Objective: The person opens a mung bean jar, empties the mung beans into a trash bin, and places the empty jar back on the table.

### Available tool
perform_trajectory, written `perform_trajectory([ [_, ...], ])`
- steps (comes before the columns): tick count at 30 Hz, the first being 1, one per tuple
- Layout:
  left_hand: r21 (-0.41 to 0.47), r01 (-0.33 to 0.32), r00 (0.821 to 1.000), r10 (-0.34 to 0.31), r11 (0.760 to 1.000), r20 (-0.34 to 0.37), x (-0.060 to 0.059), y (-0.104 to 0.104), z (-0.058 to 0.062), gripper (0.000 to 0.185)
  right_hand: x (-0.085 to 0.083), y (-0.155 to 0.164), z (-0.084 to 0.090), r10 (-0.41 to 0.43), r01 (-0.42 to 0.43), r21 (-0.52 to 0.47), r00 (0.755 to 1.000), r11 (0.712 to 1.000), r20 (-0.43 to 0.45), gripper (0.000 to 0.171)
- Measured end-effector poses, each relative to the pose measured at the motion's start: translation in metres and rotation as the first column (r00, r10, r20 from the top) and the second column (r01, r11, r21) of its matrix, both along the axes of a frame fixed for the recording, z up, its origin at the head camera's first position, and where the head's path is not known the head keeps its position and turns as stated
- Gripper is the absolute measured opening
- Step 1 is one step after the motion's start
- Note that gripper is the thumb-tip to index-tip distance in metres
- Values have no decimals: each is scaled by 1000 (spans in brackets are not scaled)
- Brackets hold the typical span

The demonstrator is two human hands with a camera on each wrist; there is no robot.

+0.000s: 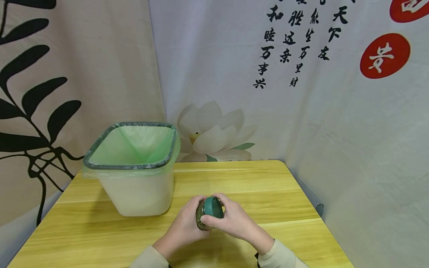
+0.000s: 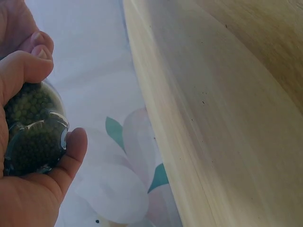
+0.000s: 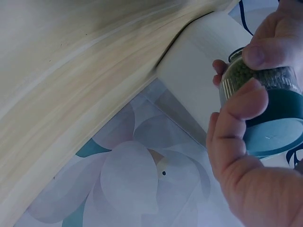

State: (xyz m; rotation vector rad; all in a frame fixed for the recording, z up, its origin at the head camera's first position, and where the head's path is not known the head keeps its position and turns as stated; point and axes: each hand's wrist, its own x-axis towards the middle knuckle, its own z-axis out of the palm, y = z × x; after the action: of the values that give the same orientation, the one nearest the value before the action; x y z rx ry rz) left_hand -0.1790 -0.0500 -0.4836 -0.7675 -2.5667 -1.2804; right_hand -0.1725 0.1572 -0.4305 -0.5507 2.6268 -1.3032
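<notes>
Lid-unscrewing stage, apparently: left hand [image 1: 186, 223] wrapped around jar [image 1: 201, 217], right hand [image 1: 231, 219] clamped on green lid [image 1: 213, 207]. Next: counter-twist, jar upright above table [image 1: 268, 193].

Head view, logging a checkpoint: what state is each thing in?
jar: clear, full of small green beads, tilted, held above the table
lid: green, still on the jar
left hand: grips the jar body
right hand: grips the lid
bin: upright, lined with a green bag, nothing seen inside
</notes>
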Motion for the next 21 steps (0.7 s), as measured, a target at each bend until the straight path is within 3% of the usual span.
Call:
perform_trajectory([
  [8, 25, 19, 999, -20, 1000, 37, -2, -2, -2, 89, 1, -3, -2, -3, 6, 30, 996, 1000, -87, 70],
  [16, 61, 52, 990, -60, 997, 131, -5, -5, -5, 89, 0, -2, -2, 67, -51, 90, 980, 995, -187, 61],
  [21, 87, 52, 987, -65, 995, 144, -4, -5, -5, 89, 0, -1, -2, 58, -38, 124, 985, 992, -161, 76],
])
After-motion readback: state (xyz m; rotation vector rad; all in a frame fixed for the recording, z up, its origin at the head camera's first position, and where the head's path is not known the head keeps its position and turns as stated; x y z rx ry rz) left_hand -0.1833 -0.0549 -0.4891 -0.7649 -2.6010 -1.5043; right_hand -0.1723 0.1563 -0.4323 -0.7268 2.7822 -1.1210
